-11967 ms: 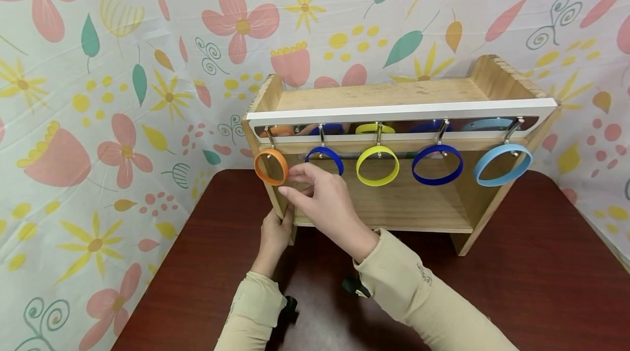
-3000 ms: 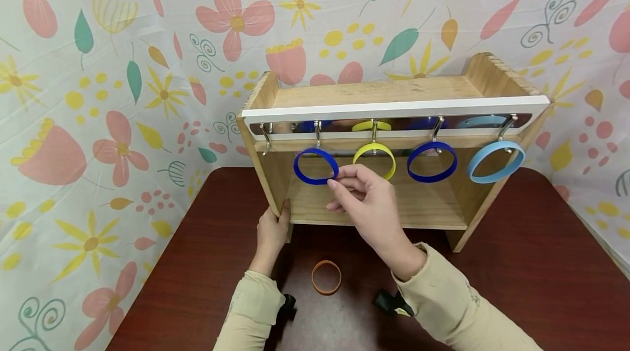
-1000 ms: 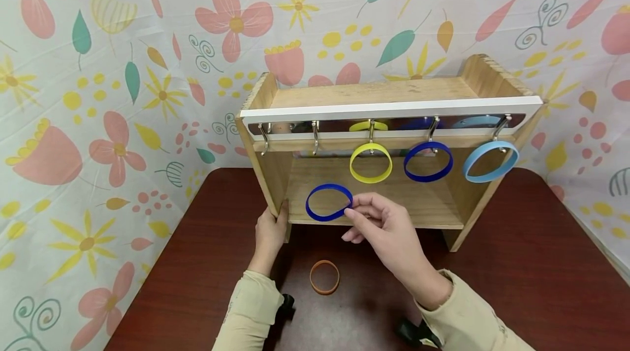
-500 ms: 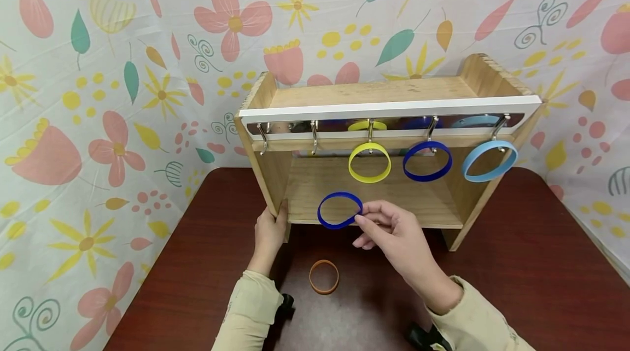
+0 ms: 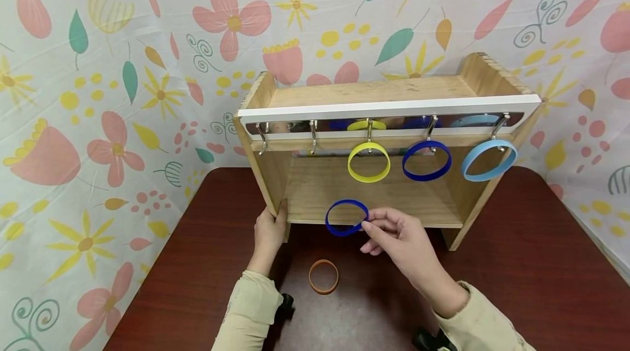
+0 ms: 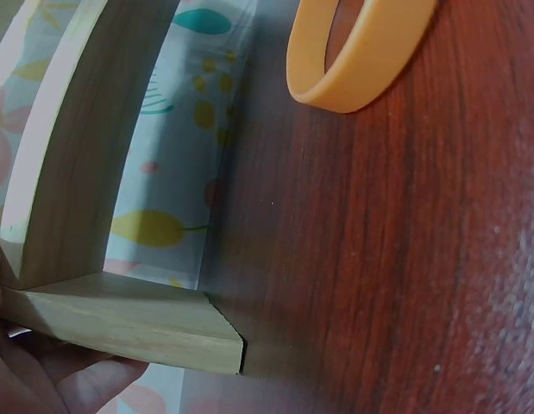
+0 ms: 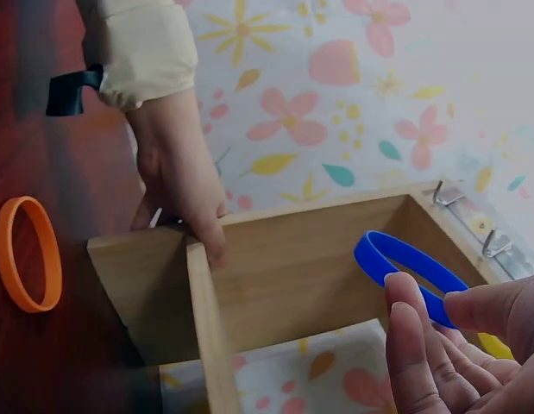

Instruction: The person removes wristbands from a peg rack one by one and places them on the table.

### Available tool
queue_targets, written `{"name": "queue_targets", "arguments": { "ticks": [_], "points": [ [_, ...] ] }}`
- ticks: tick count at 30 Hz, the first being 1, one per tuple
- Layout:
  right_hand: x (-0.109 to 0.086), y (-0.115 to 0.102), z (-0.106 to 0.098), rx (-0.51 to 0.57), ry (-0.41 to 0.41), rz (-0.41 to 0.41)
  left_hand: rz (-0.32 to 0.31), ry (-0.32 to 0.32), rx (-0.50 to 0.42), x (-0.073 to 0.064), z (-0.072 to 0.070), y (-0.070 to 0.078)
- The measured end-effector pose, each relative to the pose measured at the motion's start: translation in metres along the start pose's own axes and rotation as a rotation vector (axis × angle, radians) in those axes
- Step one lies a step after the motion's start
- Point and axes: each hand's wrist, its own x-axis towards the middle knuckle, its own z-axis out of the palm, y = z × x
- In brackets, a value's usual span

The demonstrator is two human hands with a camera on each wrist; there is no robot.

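Observation:
My right hand [image 5: 406, 244] pinches a dark blue silicone wristband [image 5: 328, 220] between thumb and fingers, off its hook and in front of the shelf's lower board. In the right wrist view the blue wristband [image 7: 396, 250] stands out from the fingertips. My left hand [image 5: 268, 233] grips the lower left side panel of the wooden shelf [image 5: 374, 214]; in the left wrist view its fingers [image 6: 103, 384] wrap the panel's edge. An orange wristband [image 5: 324, 276] lies on the table between my forearms. Yellow [image 5: 369, 179], dark blue [image 5: 427, 177] and light blue [image 5: 489, 176] wristbands hang on hooks.
A white-edged metal hook rail [image 5: 339, 128] runs along the shelf's front; its two left hooks [image 5: 313, 138] carry nothing. The dark red table [image 5: 197, 274] extends around the shelf. Behind stands a flower-patterned cloth [image 5: 162, 39].
The orange wristband came off the leftmost hook onto the table. The second, blue one was then lifted off, and my right hand has carried it down and rightward. The left hand keeps its grip.

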Motion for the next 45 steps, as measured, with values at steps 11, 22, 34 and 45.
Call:
{"name": "queue_targets", "arguments": {
  "ticks": [11,22,34,45],
  "points": [
    [-0.003,0.018,-0.001,-0.002,-0.018,0.083,-0.007,0.002,0.011,0.001,0.001,0.0],
    [-0.006,0.028,-0.003,-0.017,-0.022,0.127,-0.013,-0.007,0.006,0.0,0.001,-0.001],
    [-0.011,0.043,-0.007,-0.031,-0.048,0.161,-0.012,0.006,0.025,0.002,0.002,-0.001],
    [-0.015,0.06,-0.01,-0.042,-0.091,0.173,-0.011,0.001,0.026,0.001,0.001,-0.001]
  ]
}}
